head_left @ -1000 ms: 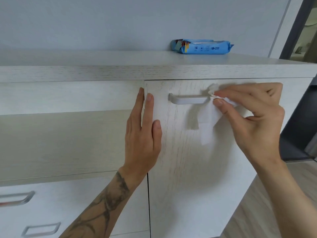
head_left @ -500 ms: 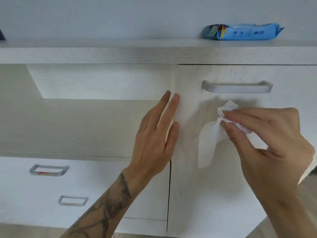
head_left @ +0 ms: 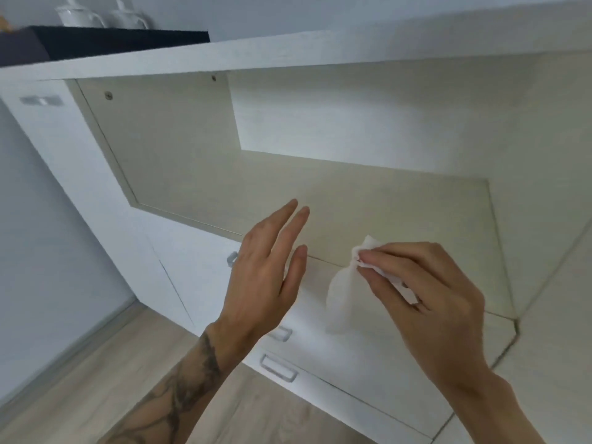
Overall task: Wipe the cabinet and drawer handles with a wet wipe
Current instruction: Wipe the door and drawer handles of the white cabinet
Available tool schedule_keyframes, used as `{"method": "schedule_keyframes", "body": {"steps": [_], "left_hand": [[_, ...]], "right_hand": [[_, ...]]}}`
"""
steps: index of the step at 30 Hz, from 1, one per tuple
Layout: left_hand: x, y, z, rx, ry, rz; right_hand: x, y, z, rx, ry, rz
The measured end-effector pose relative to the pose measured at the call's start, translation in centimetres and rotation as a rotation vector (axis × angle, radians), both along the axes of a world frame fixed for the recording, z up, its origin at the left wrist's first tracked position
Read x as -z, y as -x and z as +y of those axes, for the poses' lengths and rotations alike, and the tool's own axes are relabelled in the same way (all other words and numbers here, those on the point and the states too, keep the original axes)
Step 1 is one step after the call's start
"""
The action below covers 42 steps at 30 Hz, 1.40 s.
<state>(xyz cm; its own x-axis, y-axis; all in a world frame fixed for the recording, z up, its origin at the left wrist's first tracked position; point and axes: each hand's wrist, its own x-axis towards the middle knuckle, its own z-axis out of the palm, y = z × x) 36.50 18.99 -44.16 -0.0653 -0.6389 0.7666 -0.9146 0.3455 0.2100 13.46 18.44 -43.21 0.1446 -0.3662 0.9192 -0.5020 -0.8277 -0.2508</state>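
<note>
My right hand [head_left: 426, 296] pinches a white wet wipe [head_left: 344, 296], which hangs down in the air in front of the white cabinet's open niche [head_left: 352, 200]. My left hand [head_left: 266, 270] is flat, fingers together and pointing up, holding nothing, just left of the wipe. Below the hands are drawer fronts with metal handles: one lower handle [head_left: 278, 367] in full view, one [head_left: 282, 334] partly behind my left wrist, and one [head_left: 232, 258] peeking out left of my left hand. Another handle [head_left: 40, 100] sits on the far left door, blurred.
The cabinet top [head_left: 288, 52] carries a dark box [head_left: 105, 41] with two white lidded pots [head_left: 96, 14] behind it. Wooden floor [head_left: 96, 379] lies below left, and a pale wall [head_left: 38, 219] stands at the left.
The view swung left and tilted; the right door handle and blue wipe pack left the frame. Both hands came off the door and now hover before the niche and drawers, the wipe still held.
</note>
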Motion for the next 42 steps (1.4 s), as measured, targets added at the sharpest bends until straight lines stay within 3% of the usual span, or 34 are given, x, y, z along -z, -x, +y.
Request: {"method": "schedule_keyframes", "body": {"steps": [5,13,24,42], "left_hand": [[2.3,-7.8,-1.0,-0.011,0.033,-0.016],[4.7,-17.3,-5.0,0.185,0.06,-0.067],[8.6,-20.7,-9.7,0.38,0.245,-0.123],[10.1,-21.2,-10.8,0.261,0.374,-0.135]], "right_hand": [[3.8,-5.6,-1.2,0.051,-0.042,0.037],[5.4,-13.3,-0.4,0.359,-0.029,0.067],[7.4,-17.8,3.8,0.735,-0.221,0.133],[9.2,-19.1,1.2,0.554,-0.15,0.053]]}}
